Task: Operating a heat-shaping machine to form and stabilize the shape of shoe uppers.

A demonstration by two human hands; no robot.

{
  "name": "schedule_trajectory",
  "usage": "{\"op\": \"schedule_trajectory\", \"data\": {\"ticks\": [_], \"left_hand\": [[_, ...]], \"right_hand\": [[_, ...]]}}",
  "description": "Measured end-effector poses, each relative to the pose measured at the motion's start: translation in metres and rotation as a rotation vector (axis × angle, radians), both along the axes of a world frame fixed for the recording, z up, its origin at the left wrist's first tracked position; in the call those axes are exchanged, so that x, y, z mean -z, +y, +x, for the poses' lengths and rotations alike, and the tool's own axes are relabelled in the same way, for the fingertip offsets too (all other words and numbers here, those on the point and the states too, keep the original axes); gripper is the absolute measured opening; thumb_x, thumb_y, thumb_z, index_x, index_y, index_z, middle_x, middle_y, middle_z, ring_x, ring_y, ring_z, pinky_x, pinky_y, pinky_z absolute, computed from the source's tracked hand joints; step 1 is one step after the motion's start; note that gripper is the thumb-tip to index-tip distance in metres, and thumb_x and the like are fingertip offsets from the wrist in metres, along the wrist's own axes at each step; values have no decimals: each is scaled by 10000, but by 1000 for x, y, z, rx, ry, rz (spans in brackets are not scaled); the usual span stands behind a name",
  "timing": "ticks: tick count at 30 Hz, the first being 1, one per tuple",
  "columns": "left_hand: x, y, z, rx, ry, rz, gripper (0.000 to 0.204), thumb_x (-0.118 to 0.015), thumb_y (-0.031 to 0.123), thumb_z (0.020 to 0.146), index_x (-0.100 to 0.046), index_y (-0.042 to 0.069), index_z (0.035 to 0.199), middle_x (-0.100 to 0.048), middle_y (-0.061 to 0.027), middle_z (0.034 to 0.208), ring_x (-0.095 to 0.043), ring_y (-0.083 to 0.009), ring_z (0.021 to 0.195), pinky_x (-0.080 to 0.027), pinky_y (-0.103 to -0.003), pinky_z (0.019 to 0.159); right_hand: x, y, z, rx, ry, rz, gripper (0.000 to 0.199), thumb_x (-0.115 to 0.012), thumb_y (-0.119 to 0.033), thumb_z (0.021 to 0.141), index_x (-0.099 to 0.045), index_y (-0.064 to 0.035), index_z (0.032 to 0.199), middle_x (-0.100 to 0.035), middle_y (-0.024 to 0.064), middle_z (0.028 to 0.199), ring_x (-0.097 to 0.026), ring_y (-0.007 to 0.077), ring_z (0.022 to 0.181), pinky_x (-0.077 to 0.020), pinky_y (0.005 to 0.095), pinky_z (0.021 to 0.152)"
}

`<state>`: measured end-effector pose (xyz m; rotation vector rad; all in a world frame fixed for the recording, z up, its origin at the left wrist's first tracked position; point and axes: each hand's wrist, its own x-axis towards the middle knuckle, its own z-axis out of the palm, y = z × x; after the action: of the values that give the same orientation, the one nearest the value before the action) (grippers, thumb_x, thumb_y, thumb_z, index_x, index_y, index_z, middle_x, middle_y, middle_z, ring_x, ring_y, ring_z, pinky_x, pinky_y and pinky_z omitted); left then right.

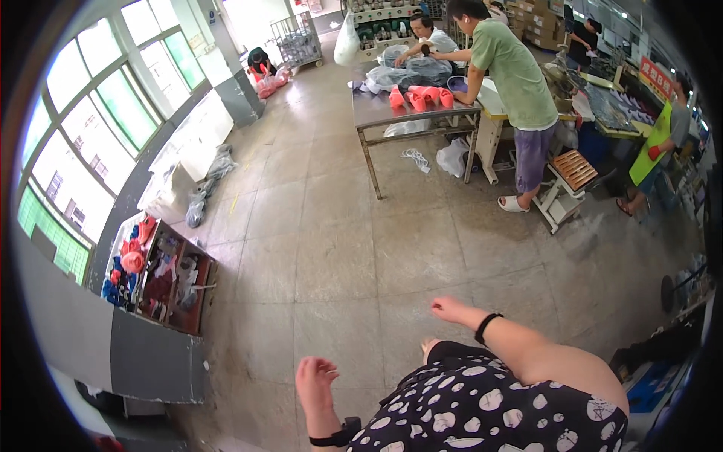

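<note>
My left hand [316,383] hangs over the floor in front of my body, its fingers loosely bent and a little apart, with nothing in it. Farther forward and to the right, my right hand [449,309] is closed with the fingers curled in; I see no object in it. Both wrists wear dark bands. Neither hand touches anything. One foot [428,346] shows below my patterned black-and-white clothing [482,399].
Tiled floor [324,256] stretches ahead. An open cabinet [177,279] with coral and blue pieces stands left. Ahead is a metal table [369,113] with coral pieces and plastic bags; a person in a green shirt [516,75] leans there beside a slatted stool [572,172]. Other people work farther off.
</note>
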<state>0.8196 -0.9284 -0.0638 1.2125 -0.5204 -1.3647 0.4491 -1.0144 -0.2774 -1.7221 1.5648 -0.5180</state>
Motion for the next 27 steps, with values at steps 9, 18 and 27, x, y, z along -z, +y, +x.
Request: {"op": "schedule_trajectory", "data": {"ticks": [9,18,27], "left_hand": [[7,-214,-30,412,-180,34,164,-529,195,968,-577,43,932,-659,-96,861,-658,-187,770,-531,-278,655],[-20,-429,-11,380,-189,131,170,-492,184,975,-565,34,943,-643,-107,855,-655,-216,759,-538,-309,644],[6,-619,9,508,-152,198,177,-492,192,976,-560,32,946,-648,-116,866,-657,-218,763,-544,-314,643]], "right_hand": [[63,37,-127,-71,594,946,420,-692,-215,719,-670,-55,1107,-659,177,1115,-628,344,1039,-474,433,928],[187,-268,-101,137,497,518,294,-506,-195,800,-712,-36,937,-652,220,1044,-623,383,974,-493,471,839],[10,-590,61,51,57,152,278,-524,-284,871,-647,-96,1036,-676,147,985,-638,346,903,-501,440,777]]}}
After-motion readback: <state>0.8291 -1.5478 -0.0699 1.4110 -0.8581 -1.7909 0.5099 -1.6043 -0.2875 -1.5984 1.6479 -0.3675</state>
